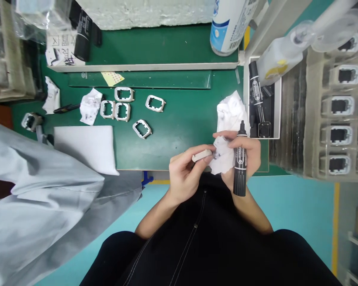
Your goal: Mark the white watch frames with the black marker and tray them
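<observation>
My left hand (185,172) is closed on a small pale frame (201,155), seen edge-on between thumb and fingers. My right hand (249,153) grips a black marker pen (240,167), uncapped, its dark tip pointing away from me. The same hand pinches a crumpled white tissue (222,157) with dark smudges, which meets the pale frame. Just beyond lies another crumpled tissue (231,113) on the green table. Several similar frames, one of them a tilted frame (142,129), lie to the left of my hands.
At right, a white box (277,111) holds another marker (255,85), beside stacked clear trays (313,119) of frames. A spray bottle (280,59) and a white bottle (226,28) stand behind. A person's grey sleeve (47,167) is on the left, near a white pad (85,147).
</observation>
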`<state>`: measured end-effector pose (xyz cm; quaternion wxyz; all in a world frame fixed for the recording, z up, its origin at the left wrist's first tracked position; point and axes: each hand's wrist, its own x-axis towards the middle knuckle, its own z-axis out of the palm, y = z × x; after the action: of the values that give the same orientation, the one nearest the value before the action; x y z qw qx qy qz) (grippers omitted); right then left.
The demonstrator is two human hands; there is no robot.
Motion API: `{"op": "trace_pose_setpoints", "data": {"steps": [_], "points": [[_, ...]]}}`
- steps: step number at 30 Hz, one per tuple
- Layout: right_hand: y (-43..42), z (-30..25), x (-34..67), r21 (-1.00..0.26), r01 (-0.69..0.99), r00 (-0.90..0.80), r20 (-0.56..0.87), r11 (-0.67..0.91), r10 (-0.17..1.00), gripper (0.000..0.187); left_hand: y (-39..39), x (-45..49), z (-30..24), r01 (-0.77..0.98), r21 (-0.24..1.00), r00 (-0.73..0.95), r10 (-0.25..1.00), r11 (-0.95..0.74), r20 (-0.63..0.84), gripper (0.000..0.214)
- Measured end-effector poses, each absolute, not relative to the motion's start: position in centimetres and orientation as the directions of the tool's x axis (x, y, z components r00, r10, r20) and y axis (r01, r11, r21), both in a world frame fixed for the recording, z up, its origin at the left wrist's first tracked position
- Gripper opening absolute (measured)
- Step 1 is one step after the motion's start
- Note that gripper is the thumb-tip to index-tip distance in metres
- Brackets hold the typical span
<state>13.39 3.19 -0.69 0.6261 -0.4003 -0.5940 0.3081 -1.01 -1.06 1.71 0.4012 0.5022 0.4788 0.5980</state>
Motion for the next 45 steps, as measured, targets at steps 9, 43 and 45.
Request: {"op": "trace_pose_setpoints", "data": {"steps": [9, 43, 45], "points": [[2.5, -1.2, 13.4, -0.846, 0.256, 0.136, 0.51, 0.467, 0.849, 0.033, -1.6, -1.5, 1.1, 0.301, 0.802, -0.08, 0.824, -0.516, 0.561, 0.039], [3.7, -0.2, 14.1, -0.912, 0.003, 0.188, 0.404, 0.41, 0.896, 0.028, -1.8, -3.2, 0.8, 0.176, 0.893, 0.159, 0.907, -0.414, 0.389, 0.03], [3.7, -0.4, 14.3, -0.922, -0.078, 0.154, 0.365, 0.38, 0.918, 0.03, -1.7, -3.2, 0.6, 0.176, 0.893, 0.135, 0.909, -0.413, 0.394, 0.031]]}}
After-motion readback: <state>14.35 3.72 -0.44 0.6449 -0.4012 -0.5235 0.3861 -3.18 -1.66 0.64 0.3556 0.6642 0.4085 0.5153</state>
